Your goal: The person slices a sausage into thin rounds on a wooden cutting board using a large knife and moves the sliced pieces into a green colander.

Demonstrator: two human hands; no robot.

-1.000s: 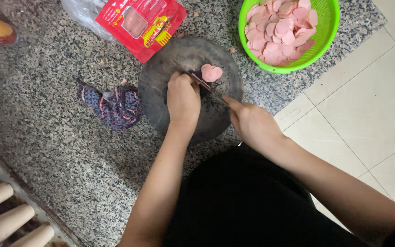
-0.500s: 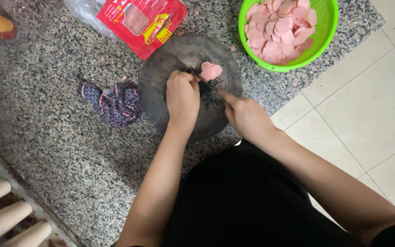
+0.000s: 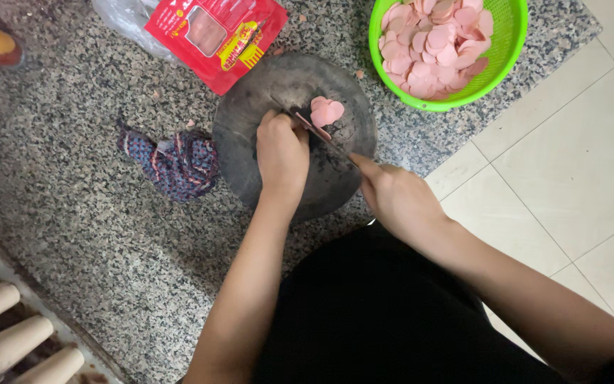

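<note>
Sausage slices point(image 3: 326, 112) lie on the round dark chopping board point(image 3: 250, 121), just right of the clenched left hand point(image 3: 282, 151) (what it pins is hidden), while the right hand point(image 3: 396, 199) grips a knife point(image 3: 325, 136) angled far-left between them.

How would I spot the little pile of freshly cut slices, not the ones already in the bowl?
Find the round dark chopping board on the speckled grey stone counter. Near its far edge, just beyond the knife blade, lie a few thin pink round meat slices. Unlike the heap in the bright green plastic basket, these lie bare on the board.
</note>
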